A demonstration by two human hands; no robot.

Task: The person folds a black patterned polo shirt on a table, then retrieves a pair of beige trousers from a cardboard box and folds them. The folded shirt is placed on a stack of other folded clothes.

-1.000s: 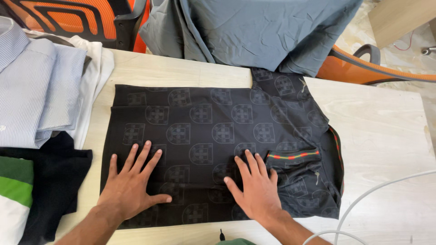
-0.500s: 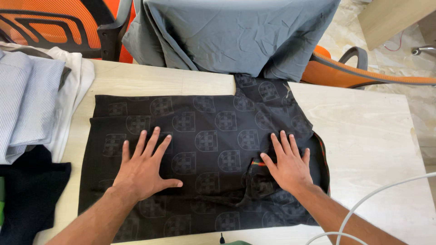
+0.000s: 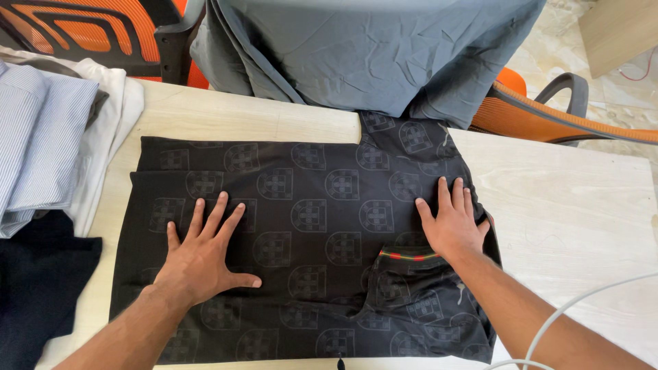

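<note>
A black shirt [image 3: 308, 205] with a faint shield pattern lies spread flat on a light wooden table [image 3: 569, 199]. My left hand [image 3: 202, 253] rests palm down on its left half, fingers spread. Palm down as well, my right hand [image 3: 450, 220] presses the right side of the shirt, just above a sleeve cuff with a red, green and yellow stripe [image 3: 409, 256]. Neither hand holds anything.
A grey garment [image 3: 363, 48] hangs over an orange chair [image 3: 548, 113] behind the table. Folded striped and white shirts [image 3: 55, 130] lie at the left, dark cloth [image 3: 41, 288] below them. A white cable [image 3: 582, 301] crosses the lower right corner.
My right hand slid from the shirt's lower middle to its right side, uncovering the striped cuff. My left hand stayed flat in roughly the same place on the shirt.
</note>
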